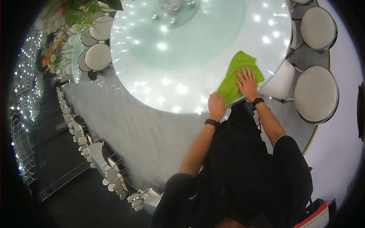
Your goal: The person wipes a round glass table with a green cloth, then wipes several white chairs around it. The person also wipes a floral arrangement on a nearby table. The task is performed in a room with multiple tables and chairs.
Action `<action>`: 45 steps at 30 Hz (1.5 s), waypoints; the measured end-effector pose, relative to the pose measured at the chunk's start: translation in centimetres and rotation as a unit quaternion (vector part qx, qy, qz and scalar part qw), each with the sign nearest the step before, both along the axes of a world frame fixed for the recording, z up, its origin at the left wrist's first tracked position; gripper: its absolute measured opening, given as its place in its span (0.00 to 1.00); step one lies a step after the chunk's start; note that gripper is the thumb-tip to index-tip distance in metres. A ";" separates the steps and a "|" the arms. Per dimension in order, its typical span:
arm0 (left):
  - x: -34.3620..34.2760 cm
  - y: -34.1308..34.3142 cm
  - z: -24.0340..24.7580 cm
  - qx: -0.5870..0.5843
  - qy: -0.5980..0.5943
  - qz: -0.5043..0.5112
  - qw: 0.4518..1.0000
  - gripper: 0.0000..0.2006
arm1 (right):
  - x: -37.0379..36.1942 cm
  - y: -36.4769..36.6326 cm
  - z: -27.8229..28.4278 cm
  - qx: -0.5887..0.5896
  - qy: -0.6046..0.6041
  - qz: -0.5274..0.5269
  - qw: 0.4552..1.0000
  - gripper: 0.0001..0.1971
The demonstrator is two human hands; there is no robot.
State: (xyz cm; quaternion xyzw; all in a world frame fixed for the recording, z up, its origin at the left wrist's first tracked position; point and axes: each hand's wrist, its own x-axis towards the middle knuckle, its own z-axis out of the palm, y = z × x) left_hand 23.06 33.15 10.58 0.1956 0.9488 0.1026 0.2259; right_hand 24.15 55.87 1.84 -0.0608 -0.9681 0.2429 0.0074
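Observation:
A bright green cleaning cloth point(236, 72) lies spread, slightly rumpled, near the front right edge of a large round glossy table point(148, 85). My right hand point(248, 83) rests flat on the cloth with its fingers spread. At the cloth's lower left corner, my left hand point(216, 106) has its fingers curled down and closed on the fabric. Both wrists wear a dark band. Shiny reflections of ceiling lights dot the white tabletop.
A round glass turntable point(182, 41) covers the table's middle, with a clear ornament point(173, 7) at its top. Round-backed white chairs point(316, 94) stand close on the right. More chairs point(97, 57) and flowers point(53, 57) are at the left.

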 end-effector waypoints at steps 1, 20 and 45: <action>-0.8 0.3 -0.2 0.049 0.013 -0.029 0.998 0.21 | -0.4 0.2 0.0 0.010 -0.008 -0.015 1.000 0.30; -12.1 -15.8 -6.2 0.169 0.082 -0.194 0.963 0.26 | -5.5 -15.6 -2.7 0.164 -0.060 -0.201 0.964 0.35; -10.0 -24.7 -5.6 0.132 0.033 -0.144 0.980 0.37 | -8.0 -31.6 1.4 0.083 -0.161 -0.196 0.964 0.41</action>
